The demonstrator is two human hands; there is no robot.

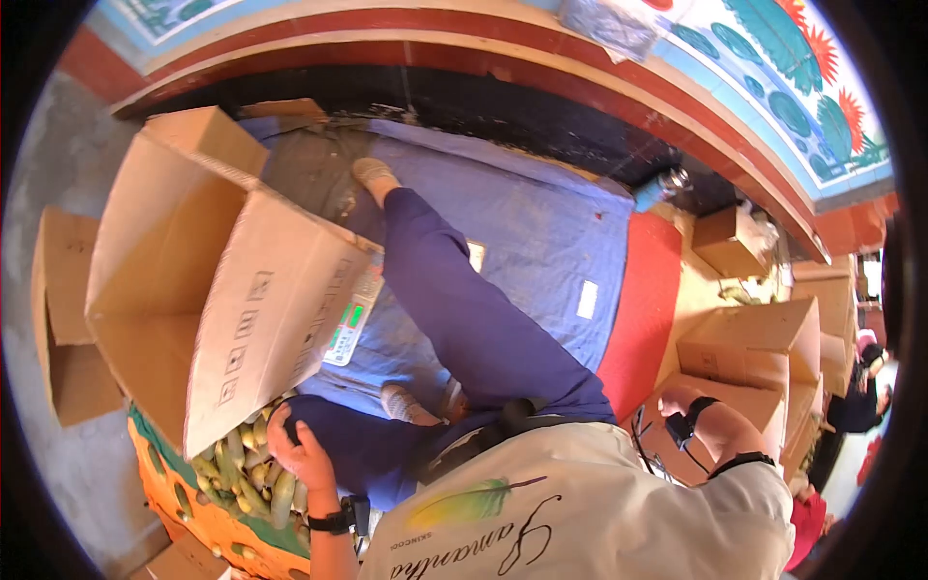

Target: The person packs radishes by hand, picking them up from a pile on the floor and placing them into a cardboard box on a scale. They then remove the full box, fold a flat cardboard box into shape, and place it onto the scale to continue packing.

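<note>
While the left hand [303,452] is partly open, with its fingers apart and a little bent, it seems to have hold of nothing. It is beside the dark trouser leg [358,445], just next to the pile of green vegetables [232,469]. These vegetables lie near the lower end of a large open cardboard box [280,309], which stands tilted. Close to the box's right side is a scale [343,336] with a green lit display, on the blue sheet [541,242]. On the other side of the body, the right hand [682,402] is raised near some smaller cardboard boxes [744,338]; its fingers look curled, but I cannot tell if they hold something. Between the blue sheet and these boxes lies a red mat [643,290].
</note>
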